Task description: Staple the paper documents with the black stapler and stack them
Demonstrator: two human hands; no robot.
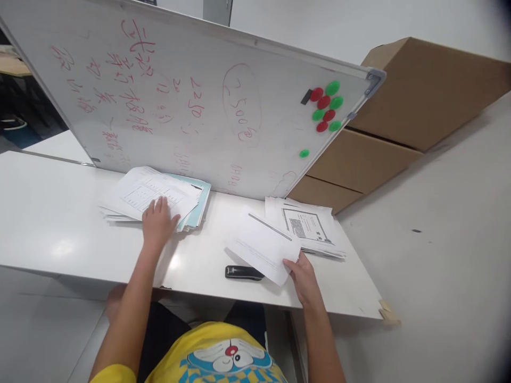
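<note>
My left hand (158, 221) rests with its fingers stretched out on a stack of printed papers (138, 186). Light blue sheets (202, 202) stick out from under the white ones on that stack's right side. Between thumb and fingers, my right hand (302, 274) grips a sheet of paper (259, 242) by its right edge, tilted over the desk. Partly covered by that sheet lies a black stapler (239, 272). Behind it and to the right is a second pile of printed papers (307, 226).
A whiteboard (207, 64) with red handwriting stands along the back of the white desk (59, 213). Green and red round magnets (324, 102) cluster at its right end. Cardboard boxes (431, 90) are stacked behind, against the wall. The desk's front edge runs close to my body.
</note>
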